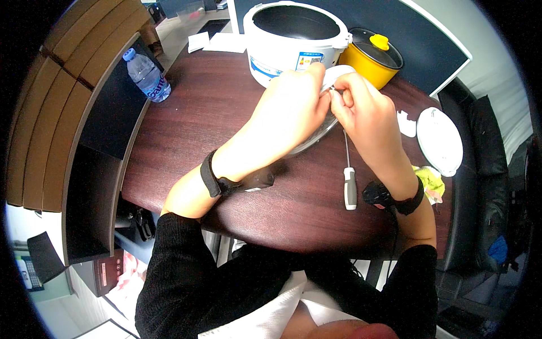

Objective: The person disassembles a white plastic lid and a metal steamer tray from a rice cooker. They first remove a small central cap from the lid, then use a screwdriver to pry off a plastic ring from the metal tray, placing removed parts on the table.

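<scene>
Both my hands meet over the table in front of a white rice cooker body with a dark, open top. My left hand is closed on a white rounded part, its fingers mostly hidden behind the knuckles. Close against it, my right hand has thumb and fingers pinched together at the part's edge; anything small between them is too hidden to name. Below my left hand shows the curved, shiny rim of a round piece, and I cannot tell whether it joins the white part. A grey-and-white screwdriver lies below my right hand.
Behind my right hand stands a yellow pot with a dark lid. At the right lie a white oval cover, a small white piece and a yellow-green cloth. A water bottle stands at the table's left edge, near white papers.
</scene>
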`<state>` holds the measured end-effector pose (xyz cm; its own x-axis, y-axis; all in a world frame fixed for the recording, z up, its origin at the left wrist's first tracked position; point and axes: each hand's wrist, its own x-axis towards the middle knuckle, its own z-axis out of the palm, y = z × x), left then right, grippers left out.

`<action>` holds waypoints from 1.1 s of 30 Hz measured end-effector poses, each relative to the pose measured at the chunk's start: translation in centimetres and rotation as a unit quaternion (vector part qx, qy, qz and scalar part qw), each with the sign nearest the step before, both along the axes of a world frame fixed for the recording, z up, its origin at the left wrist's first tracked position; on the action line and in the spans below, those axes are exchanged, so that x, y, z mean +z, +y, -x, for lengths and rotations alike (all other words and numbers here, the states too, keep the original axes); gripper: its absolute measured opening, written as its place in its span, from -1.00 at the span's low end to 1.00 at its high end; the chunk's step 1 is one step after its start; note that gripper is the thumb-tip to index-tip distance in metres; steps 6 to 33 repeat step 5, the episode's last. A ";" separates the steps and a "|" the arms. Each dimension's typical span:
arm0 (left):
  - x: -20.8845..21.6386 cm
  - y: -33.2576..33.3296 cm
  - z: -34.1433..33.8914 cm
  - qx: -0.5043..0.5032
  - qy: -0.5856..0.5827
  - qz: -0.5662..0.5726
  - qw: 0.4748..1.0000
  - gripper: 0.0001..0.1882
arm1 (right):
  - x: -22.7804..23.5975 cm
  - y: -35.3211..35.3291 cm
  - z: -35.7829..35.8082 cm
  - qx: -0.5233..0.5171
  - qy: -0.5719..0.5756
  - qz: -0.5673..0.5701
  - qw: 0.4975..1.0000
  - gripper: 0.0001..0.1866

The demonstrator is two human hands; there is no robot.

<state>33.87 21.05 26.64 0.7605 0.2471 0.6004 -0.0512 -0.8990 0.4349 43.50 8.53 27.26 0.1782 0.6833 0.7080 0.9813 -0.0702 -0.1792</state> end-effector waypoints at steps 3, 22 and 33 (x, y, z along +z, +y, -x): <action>-0.1 -0.2 -0.1 -0.002 -0.013 -0.004 1.000 -0.78 | 0.2 -0.1 -0.3 0.012 -0.028 0.003 1.000 -0.85; 0.1 -0.1 0.0 0.003 0.005 0.008 1.000 -0.78 | 0.2 0.0 -0.4 0.018 -0.040 0.004 0.999 -0.85; 0.1 -0.1 0.0 0.003 0.005 0.008 1.000 -0.78 | 0.2 0.0 -0.4 0.018 -0.040 0.004 0.999 -0.85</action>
